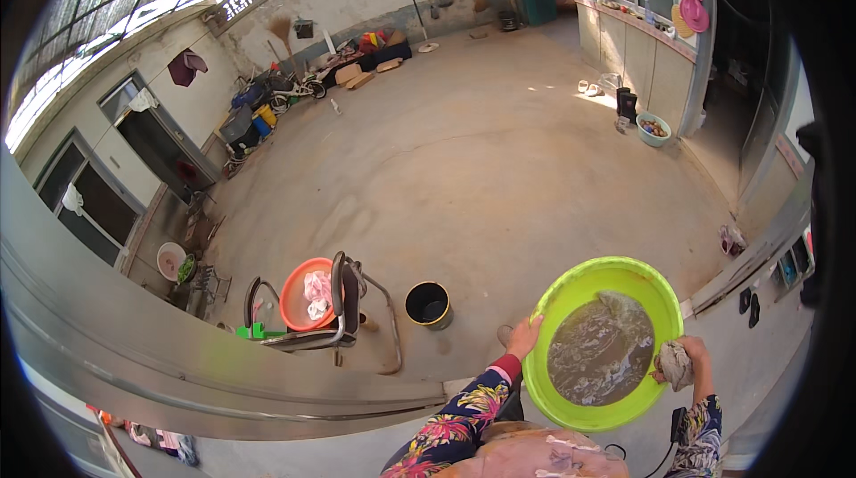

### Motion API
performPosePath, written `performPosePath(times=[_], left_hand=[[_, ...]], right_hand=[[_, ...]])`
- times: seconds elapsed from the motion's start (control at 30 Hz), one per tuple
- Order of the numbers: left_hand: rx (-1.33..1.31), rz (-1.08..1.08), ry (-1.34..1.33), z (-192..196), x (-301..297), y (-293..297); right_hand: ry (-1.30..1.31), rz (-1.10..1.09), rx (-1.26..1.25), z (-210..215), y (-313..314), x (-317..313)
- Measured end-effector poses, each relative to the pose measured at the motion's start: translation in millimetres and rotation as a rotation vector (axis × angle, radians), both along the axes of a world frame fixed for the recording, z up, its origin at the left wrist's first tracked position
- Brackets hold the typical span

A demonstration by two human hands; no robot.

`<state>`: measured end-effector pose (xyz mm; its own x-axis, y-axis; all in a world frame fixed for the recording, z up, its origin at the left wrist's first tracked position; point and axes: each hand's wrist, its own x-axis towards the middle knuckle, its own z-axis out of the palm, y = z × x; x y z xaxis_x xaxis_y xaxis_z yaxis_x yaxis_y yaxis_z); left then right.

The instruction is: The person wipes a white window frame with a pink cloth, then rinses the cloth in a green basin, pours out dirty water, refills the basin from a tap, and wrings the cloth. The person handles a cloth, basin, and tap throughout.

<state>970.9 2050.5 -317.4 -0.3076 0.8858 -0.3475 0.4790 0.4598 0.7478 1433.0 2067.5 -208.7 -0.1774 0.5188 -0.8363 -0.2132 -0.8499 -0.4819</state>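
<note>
A large lime-green plastic basin (606, 269) is in front of me, holding murky grey-brown water (597, 355) with rippled, foamy streaks. My left hand (524, 337) is closed on the basin's left rim. At the right rim, my right hand (695, 351) is closed around a crumpled grey-beige cloth (675, 367). Some of its fingers reach the rim, but whether they grip it too I cannot tell. The water reaches partway up the basin wall.
Left of the basin, a black bucket (430, 304) stands on the concrete floor (428, 175). Beyond it, a metal-framed chair (354, 300) carries an orange basin (294, 295) with pink and white cloths. A doorway threshold (459, 386) runs near my feet. Bicycles and clutter line the far-left wall.
</note>
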Motion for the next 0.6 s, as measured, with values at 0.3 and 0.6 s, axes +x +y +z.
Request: performPosePath(times=[0.3,0.6], left_hand=[[0.108,0.217,-0.038,-39,-132,248],[0.088,0.468,0.034,-6,-272,425]], right_hand=[[0.128,0.248,-0.035,-78,348,-132],[0.249,0.588,-0.026,-77,642,-303]])
